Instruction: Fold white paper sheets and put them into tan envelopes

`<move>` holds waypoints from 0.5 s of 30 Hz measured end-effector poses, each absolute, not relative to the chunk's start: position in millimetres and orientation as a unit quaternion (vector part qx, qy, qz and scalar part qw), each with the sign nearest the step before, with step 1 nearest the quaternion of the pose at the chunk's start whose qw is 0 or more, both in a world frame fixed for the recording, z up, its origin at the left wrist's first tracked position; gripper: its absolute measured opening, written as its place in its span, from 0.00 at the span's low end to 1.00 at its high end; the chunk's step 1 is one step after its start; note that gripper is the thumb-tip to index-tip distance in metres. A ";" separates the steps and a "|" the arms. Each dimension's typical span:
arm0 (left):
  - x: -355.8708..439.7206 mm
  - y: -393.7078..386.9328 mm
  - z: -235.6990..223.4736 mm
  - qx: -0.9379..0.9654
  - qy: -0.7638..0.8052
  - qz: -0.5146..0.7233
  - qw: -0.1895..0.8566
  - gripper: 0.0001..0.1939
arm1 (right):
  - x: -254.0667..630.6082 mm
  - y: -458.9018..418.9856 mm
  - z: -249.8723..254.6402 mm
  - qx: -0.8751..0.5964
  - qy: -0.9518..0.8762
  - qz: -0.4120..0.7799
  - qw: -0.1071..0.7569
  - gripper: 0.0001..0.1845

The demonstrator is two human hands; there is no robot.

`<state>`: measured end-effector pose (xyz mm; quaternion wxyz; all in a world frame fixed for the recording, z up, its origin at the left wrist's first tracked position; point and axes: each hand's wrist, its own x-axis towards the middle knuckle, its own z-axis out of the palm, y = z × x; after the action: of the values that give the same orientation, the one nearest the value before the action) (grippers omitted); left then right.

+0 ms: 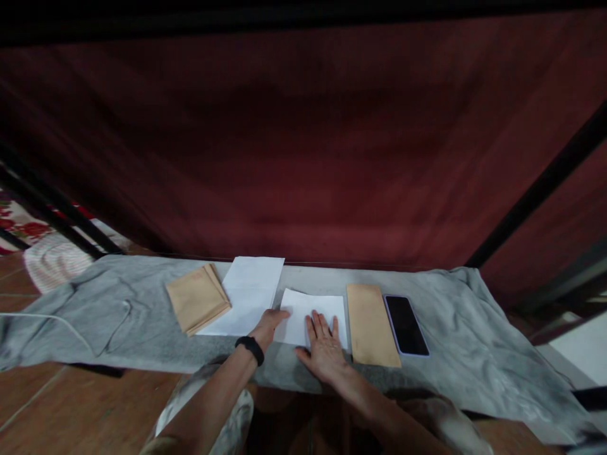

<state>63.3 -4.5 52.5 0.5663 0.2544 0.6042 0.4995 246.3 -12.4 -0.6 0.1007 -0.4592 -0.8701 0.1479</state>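
Note:
A folded sheet of white paper (298, 328) lies in front of me on a grey cloth, one back edge slightly raised. At its left edge is my left hand (269, 322), wearing a black wristband; its fingers are closed on the paper's edge, partly hidden from view. My right hand (325, 351) rests flat on the sheet's front part, palm down with fingers spread. Beside the sheet on the right lies a long brown envelope (373, 325). To the left, larger white sheets (251, 287) lie partly under a stack of brown envelopes (195, 298).
A phone (406, 325) with a purple edge lies right of the single envelope. The grey cloth (474, 354) covers the long low surface. A white cable (71, 328) crosses its left end. Behind stands a dark red panel (313, 158) with black bars.

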 end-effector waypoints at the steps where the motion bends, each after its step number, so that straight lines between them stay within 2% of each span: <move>1: 64.4 -5.1 53.0 0.252 0.602 0.505 0.565 0.13 | 245.6 -13.5 0.4 -0.464 -0.867 0.148 0.103 0.41; 4: 69.0 -4.6 51.8 0.239 0.598 0.521 0.560 0.11 | 243.2 -17.1 3.5 -0.477 -0.859 0.143 0.115 0.39; 9: 75.1 -2.3 51.9 0.210 0.584 0.534 0.575 0.12 | 236.3 -24.9 7.1 -0.463 -0.868 0.130 0.128 0.42; 13: 77.0 -4.5 56.9 0.169 0.555 0.546 0.604 0.12 | 233.1 -22.8 17.1 -0.482 -0.858 0.128 0.121 0.32; 15: 79.3 -8.4 56.5 0.115 0.534 0.548 0.634 0.13 | 234.9 -16.7 26.5 -0.490 -0.850 0.134 0.139 0.31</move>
<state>79.3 -8.4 56.5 0.6337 0.1149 0.5338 0.5480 234.9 -16.7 26.5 0.1389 -0.4900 -0.8501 0.1337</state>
